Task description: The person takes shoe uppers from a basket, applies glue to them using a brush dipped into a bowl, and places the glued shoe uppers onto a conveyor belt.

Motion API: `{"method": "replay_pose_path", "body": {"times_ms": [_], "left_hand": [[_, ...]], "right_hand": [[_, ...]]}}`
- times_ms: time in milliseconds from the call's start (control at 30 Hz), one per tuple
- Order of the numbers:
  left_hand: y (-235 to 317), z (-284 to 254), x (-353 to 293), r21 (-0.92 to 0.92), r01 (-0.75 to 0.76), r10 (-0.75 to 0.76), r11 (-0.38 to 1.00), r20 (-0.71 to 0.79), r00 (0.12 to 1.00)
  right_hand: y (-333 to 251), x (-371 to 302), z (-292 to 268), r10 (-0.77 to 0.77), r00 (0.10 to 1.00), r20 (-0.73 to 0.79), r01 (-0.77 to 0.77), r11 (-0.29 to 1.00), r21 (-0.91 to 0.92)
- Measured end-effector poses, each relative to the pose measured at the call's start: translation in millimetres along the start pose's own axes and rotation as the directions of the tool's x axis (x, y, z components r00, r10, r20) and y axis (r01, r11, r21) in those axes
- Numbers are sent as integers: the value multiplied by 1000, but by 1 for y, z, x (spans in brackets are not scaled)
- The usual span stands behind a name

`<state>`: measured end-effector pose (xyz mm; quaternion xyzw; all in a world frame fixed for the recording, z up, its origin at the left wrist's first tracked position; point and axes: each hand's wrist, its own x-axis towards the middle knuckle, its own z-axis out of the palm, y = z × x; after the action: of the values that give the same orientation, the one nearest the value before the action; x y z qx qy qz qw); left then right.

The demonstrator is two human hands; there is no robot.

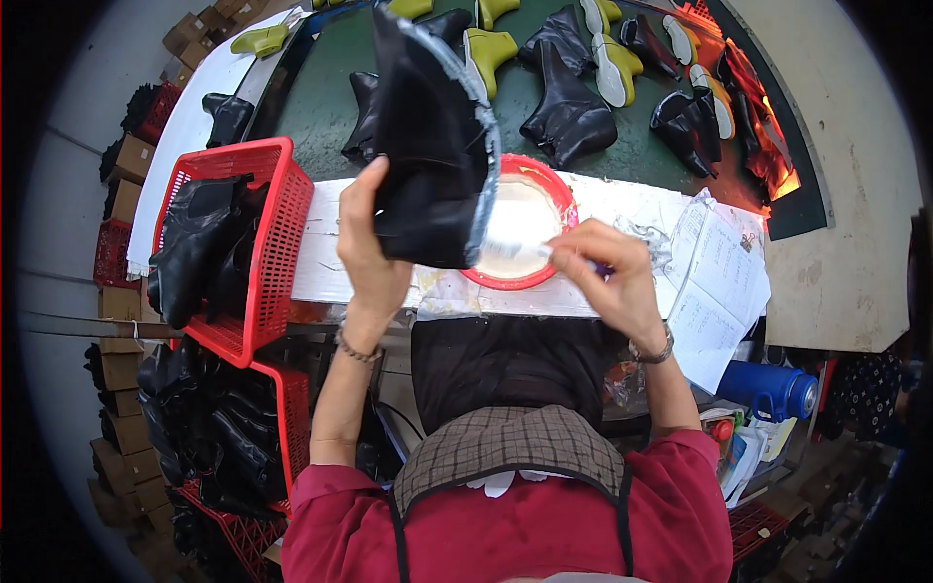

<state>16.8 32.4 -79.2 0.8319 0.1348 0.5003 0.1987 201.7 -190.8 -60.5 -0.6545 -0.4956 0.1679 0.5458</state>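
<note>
The left hand [369,257] grasps a black boot [428,146], held up over the left edge of a red bowl [564,187]. The right hand [617,277], at the bowl's right side, pinches a blurred brush [539,251] whose tip is over the bowl. A red basket [279,233] stands left of the bowl; papers [719,282] lie right of it.

My bowl [512,283] sits on the workbench [326,264]. Left of it is the boot [428,146] in my left hand [372,243], then a basket [282,223] holding boots [199,238]; right of it, my right hand [617,277], papers [714,291] and a bottle [763,391]; beyond it, more boots [569,112].
</note>
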Motion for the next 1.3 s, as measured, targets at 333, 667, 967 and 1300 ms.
{"method": "replay_pose_path", "body": {"times_ms": [333, 667, 967, 1300], "left_hand": [[-32, -104, -29, -476, 859, -741, 190, 505, 443], [-67, -108, -71, -507, 824, -519, -254, 790, 326], [-70, -109, -69, -656, 645, -393, -392, 753, 528], [-80, -106, -76, -680, 523, -564, -514, 727, 391]], "right_hand": [[83, 28, -1, -40, 985, 168, 165, 503, -848], [15, 59, -11, -247, 968, -39, 240, 962, -130], [30, 30, -27, -216, 976, -17, 211, 967, -145], [12, 78, -11, -346, 935, 80, 349, 937, -29]]}}
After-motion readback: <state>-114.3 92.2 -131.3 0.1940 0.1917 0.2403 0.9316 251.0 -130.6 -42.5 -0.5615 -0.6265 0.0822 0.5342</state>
